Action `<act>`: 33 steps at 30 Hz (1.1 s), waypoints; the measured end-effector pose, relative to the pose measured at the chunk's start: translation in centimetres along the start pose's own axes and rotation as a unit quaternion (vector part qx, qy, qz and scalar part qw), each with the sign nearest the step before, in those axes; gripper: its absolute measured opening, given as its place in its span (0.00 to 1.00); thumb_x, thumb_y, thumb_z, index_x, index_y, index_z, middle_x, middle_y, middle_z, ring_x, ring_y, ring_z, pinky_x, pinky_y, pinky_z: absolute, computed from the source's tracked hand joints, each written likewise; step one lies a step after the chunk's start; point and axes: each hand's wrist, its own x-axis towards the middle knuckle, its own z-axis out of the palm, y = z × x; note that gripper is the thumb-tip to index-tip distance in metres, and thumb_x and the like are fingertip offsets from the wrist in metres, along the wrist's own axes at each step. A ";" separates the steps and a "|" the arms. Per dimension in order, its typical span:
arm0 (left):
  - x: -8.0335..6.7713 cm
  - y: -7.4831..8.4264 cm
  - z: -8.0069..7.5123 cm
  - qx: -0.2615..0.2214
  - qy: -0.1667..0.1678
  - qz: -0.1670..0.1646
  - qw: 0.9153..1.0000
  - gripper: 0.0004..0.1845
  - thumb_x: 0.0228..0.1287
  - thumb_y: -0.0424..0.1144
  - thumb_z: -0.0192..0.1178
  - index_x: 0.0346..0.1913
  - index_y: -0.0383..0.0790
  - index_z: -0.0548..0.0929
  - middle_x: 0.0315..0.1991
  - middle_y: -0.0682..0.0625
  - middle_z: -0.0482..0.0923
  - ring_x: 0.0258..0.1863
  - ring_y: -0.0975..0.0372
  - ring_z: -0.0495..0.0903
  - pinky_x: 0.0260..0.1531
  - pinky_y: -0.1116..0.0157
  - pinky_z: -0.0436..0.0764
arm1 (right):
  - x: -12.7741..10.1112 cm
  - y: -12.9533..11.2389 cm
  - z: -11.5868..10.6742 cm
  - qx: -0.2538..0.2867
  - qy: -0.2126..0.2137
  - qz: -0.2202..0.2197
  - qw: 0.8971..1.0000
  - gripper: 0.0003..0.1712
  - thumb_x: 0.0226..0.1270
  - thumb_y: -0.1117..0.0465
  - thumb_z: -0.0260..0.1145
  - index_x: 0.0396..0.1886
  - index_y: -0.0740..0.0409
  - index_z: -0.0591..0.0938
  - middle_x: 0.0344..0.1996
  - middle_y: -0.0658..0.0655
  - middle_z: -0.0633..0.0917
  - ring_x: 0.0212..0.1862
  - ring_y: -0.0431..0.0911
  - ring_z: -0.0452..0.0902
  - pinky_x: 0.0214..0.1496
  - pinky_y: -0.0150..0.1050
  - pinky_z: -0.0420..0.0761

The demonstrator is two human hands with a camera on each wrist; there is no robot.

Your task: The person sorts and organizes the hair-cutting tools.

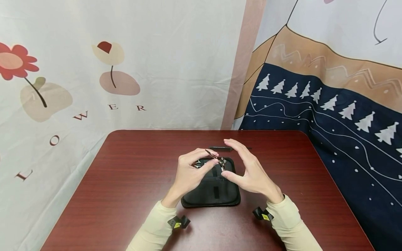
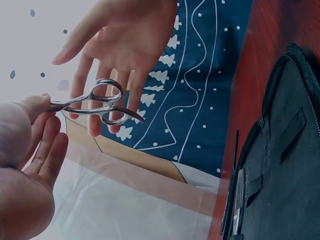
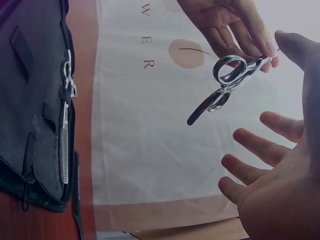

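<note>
**Operator A:** Scissors (image 2: pixel 97 102), small and silver, sit above the near-centre of the table, over the far end of the black case (image 1: pixel 211 188). I see them held by the blade end, with the two finger rings and a curved tang pointing toward the right.

**Operator B:** Which hand has them?

**Operator A:** The left hand (image 1: pixel 188 172); its thumb and fingers pinch the blades, as I read it in the left wrist view. The right hand (image 1: pixel 248 170) is just beside the rings, fingers spread and gently bent, holding nothing. I cannot tell whether a fingertip touches the rings.

**Operator B:** And around them?

**Operator A:** I see the case lying open on the dark red table (image 1: pixel 125 181), with elastic loops inside and a comb (image 3: pixel 64 155) tucked at its far edge. A thin black tool (image 1: pixel 224 148) lies on the table just beyond the case. Printed cloth hangs behind: flowers (image 1: pixel 14 64) at left, white trees on navy (image 1: pixel 345 111) at right.
</note>
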 end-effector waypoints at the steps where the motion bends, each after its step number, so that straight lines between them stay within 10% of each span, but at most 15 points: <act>1: 0.0 0.0 0.0 0.000 0.001 0.000 1.000 0.12 0.66 0.22 0.78 0.49 0.37 0.96 0.46 0.43 0.96 0.50 0.62 0.94 0.55 0.68 0.91 | 0.0 0.0 0.0 -0.001 -0.004 0.002 1.000 0.56 0.66 0.55 0.84 0.90 0.46 0.66 0.88 0.51 0.70 0.88 0.49 0.67 0.89 0.56 0.72; 17: 0.5 0.1 -1.5 0.065 0.007 0.029 0.997 0.08 0.70 0.26 0.76 0.49 0.38 0.95 0.46 0.45 0.95 0.44 0.53 0.94 0.53 0.73 0.90 | -0.2 0.2 -1.1 0.007 -0.003 0.025 1.000 0.58 0.66 0.54 0.83 0.92 0.42 0.64 0.89 0.48 0.68 0.89 0.49 0.64 0.87 0.70 0.68; 33: 0.9 0.2 -3.6 0.200 -0.015 0.103 0.974 0.14 0.66 0.24 0.78 0.53 0.36 0.95 0.46 0.47 0.93 0.36 0.60 0.90 0.38 0.66 0.89 | -0.3 0.5 -1.7 -0.004 0.007 0.030 1.000 0.57 0.66 0.56 0.84 0.91 0.43 0.65 0.89 0.52 0.68 0.89 0.51 0.64 0.86 0.73 0.69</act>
